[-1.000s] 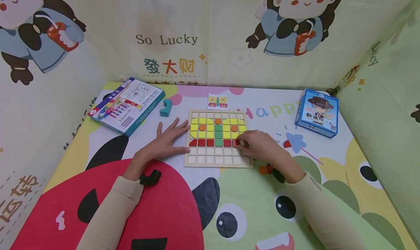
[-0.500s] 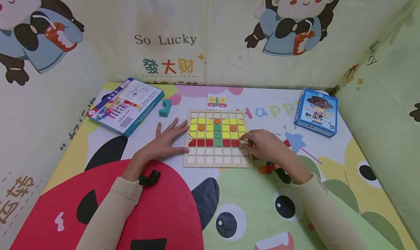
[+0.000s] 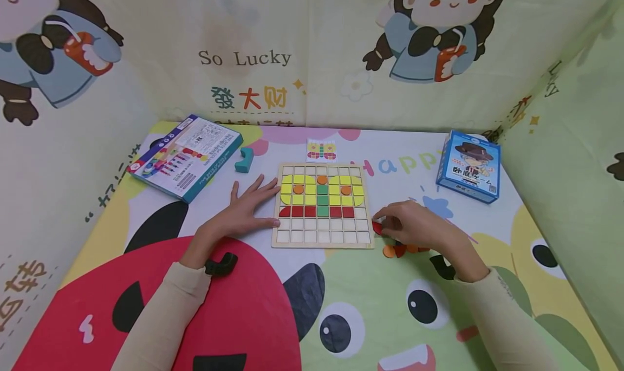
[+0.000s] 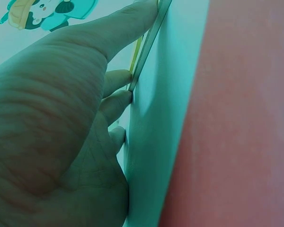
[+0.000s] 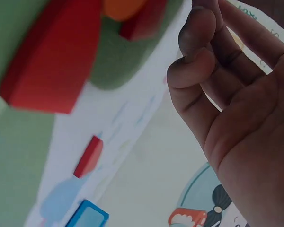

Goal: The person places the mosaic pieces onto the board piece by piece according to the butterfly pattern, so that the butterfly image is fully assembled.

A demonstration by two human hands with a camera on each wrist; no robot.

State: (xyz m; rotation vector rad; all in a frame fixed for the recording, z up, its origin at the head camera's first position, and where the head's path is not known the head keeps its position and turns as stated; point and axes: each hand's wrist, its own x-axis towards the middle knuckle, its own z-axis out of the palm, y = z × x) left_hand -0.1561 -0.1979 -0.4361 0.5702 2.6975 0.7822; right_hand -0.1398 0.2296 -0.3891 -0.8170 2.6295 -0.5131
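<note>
My left hand (image 3: 246, 211) lies spread on the tabletop, its thumb and fingertips right at the left edge of a wooden grid board (image 3: 292, 236). Yellow, orange, green and red pieces fill several of the board's upper and middle cells, and the lowest two rows are bare. In the left wrist view, thumb and fingers meet the board's edge. Just off the board's right side, my right hand (image 3: 414, 225) pinches a small red piece (image 3: 377, 227) between thumb and fingertips. In the right wrist view its other fingers (image 5: 191, 71) are curled, and the pinching tips are hidden.
Loose orange pieces (image 3: 388, 251) and red pieces (image 5: 57, 61) lie beneath and beside my right hand. Behind the board is a butterfly picture card (image 3: 321, 151). A teal block (image 3: 244, 160) and a flat box (image 3: 187, 157) sit back left, a blue box (image 3: 469, 166) back right.
My right hand has drawn back from the red row to the right, off the board, and a red piece now shows at its fingertips. My left hand has stayed in place.
</note>
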